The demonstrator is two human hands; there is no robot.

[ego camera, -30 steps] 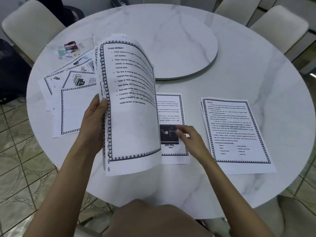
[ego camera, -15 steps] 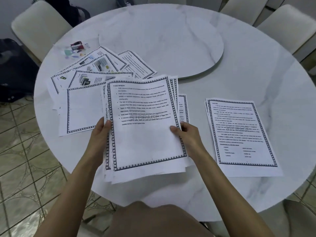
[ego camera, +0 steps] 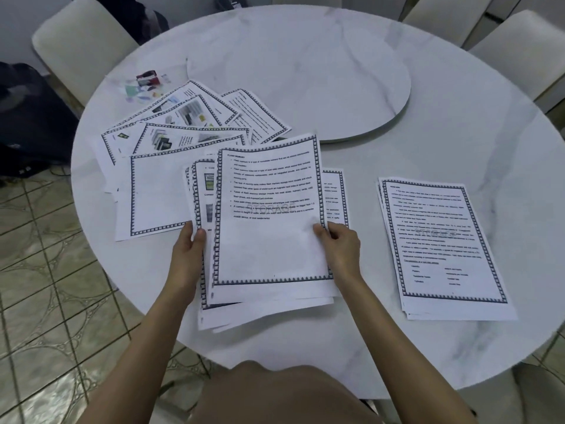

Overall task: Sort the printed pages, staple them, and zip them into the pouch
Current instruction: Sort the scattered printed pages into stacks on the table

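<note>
A stack of printed pages with dark patterned borders lies in front of me; its top page [ego camera: 269,215] is headed "Flash Memory". My right hand [ego camera: 339,249] pinches the top page's right edge. My left hand [ego camera: 188,252] grips the left edge of the pages beneath [ego camera: 201,197], which now show fanned out to the left. A separate neat pile of text pages [ego camera: 443,246] lies to the right. Loose pages [ego camera: 183,130] are spread at the left. A transparent pouch with small coloured items [ego camera: 143,87] lies at the far left of the table.
The round white marble table [ego camera: 458,117] has a raised turntable [ego camera: 305,78] in its centre. Pale upholstered chairs [ego camera: 79,47] stand around it. A dark bag [ego camera: 27,117] sits on the tiled floor at the left.
The stack came down from upright in my left hand to lie flat. My right hand took the top page's right edge and slid it right, uncovering the pages below.
</note>
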